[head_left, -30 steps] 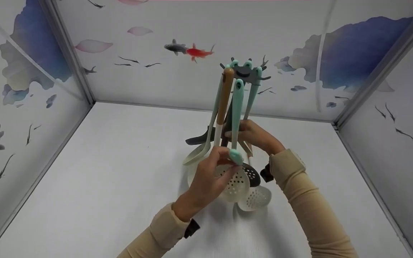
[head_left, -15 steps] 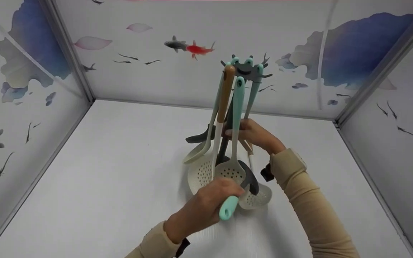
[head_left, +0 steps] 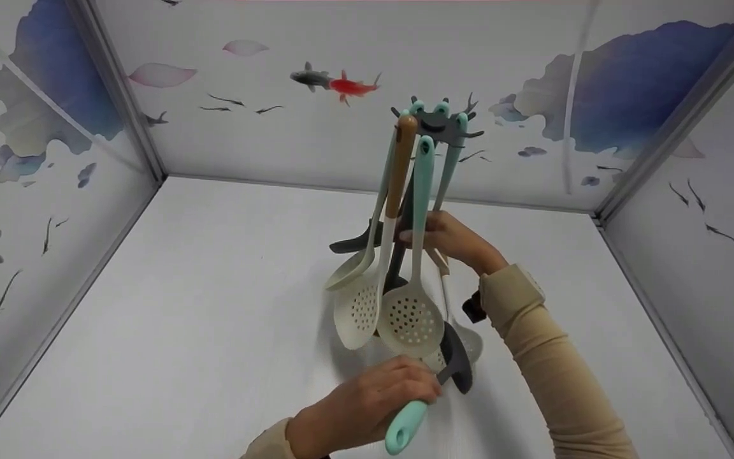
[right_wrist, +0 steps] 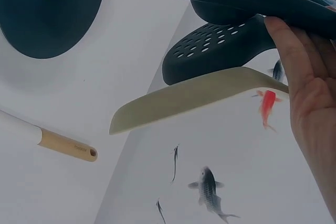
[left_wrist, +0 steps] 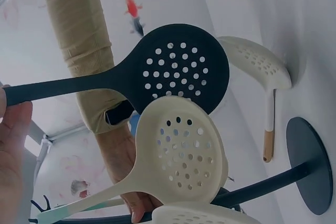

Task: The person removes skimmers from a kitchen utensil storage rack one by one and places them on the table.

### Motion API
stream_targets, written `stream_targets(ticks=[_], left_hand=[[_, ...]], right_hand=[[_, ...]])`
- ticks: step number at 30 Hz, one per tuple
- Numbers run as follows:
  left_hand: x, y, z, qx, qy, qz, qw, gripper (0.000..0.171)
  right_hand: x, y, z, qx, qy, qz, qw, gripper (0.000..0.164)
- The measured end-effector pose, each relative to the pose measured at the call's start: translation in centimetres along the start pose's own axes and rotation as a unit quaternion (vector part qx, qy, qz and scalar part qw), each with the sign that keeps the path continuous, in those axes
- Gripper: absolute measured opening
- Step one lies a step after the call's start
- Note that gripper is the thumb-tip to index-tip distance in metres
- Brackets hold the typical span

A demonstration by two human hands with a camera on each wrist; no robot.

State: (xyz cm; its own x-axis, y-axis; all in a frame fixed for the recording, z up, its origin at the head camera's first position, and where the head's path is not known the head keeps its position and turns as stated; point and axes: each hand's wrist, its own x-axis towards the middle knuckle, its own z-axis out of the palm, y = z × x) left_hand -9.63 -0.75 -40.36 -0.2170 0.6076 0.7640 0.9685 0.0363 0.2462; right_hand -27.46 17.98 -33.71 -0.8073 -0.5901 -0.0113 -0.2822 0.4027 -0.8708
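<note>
My left hand (head_left: 373,395) grips a dark skimmer by its mint-ended handle (head_left: 405,424). Its round perforated head (left_wrist: 123,80) is tilted up in front of the hanging utensils in the left wrist view. With my right hand (head_left: 459,239) I hold the dark pole (left_wrist: 262,186) of a utensil stand, partly hidden behind the handles. From the stand's hooked top (head_left: 437,131) hang a cream skimmer with a mint handle (head_left: 424,185), a white slotted utensil with a brown handle (head_left: 402,166), a cream ladle (head_left: 349,271) and others.
The stand's round dark base (left_wrist: 312,182) rests on the white table (head_left: 246,306). A white slotted utensil with a wooden handle (right_wrist: 68,145) lies behind it. Walls printed with fish surround the table.
My left hand has drawn the dark skimmer down and toward me, away from the hanging utensils; its head now shows below the cream skimmer. The right hand stays at the pole.
</note>
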Motion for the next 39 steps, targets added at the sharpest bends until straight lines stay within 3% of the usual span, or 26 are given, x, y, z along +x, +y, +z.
stream_targets(ticks=[5,7,11,15,19,22,25,28,31,33,35,37,39], left_hand=[[-1.4,0.8,-0.7,-0.062,0.022,-0.037,0.9972,0.024],[-1.8,1.1,-1.0,-0.079,0.048,-0.029,0.9953,0.019],[-2.4,1.9,-1.9,-0.077,0.095,0.002,0.9926,0.037],[-2.6,3.0,-3.1,-0.098,0.112,0.007,0.9888,0.036],[-2.6,3.7,-4.0,-0.151,0.130,0.000,0.9800,0.029],[-2.8,3.7,-3.8,-0.178,0.175,-0.005,0.9682,0.018],[-3.8,3.1,-3.5,-0.181,0.203,-0.013,0.9622,0.006],[-5.8,2.2,-3.6,-0.154,0.199,-0.059,0.9659,0.004],[-7.7,1.2,-4.2,-0.098,0.202,-0.152,0.9625,0.016],[-8.4,0.3,-4.7,-0.051,0.212,-0.221,0.9505,0.024],[-8.8,-0.7,-5.5,-0.030,0.221,-0.291,0.9304,0.028],[-8.9,-2.1,-6.2,-0.025,0.233,-0.332,0.9135,0.026],[-8.8,-3.6,-6.9,-0.041,0.248,-0.354,0.9007,0.026]], right_hand=[[0.2,0.1,0.3,-0.001,-0.001,-0.010,1.000,0.026],[0.7,1.0,0.2,-0.003,-0.001,-0.023,1.000,0.026],[1.5,3.0,0.2,0.015,-0.011,-0.053,0.998,0.026],[1.7,3.6,0.4,0.044,-0.020,-0.063,0.997,0.027],[1.7,3.5,0.5,0.053,-0.016,-0.062,0.997,0.026],[1.7,3.5,0.5,0.046,-0.007,-0.061,0.997,0.024],[1.6,3.5,0.4,0.037,0.001,-0.057,0.998,0.024],[1.4,3.5,0.4,0.032,0.012,-0.044,0.998,0.024],[1.3,3.5,0.3,0.035,0.022,-0.027,0.999,0.025],[1.2,3.6,0.2,0.034,0.028,-0.021,0.999,0.024],[1.1,3.7,0.2,0.036,0.029,-0.019,0.999,0.025],[1.0,3.8,0.1,0.042,0.027,-0.023,0.999,0.024],[1.0,3.8,0.2,0.046,0.022,-0.026,0.998,0.025]])
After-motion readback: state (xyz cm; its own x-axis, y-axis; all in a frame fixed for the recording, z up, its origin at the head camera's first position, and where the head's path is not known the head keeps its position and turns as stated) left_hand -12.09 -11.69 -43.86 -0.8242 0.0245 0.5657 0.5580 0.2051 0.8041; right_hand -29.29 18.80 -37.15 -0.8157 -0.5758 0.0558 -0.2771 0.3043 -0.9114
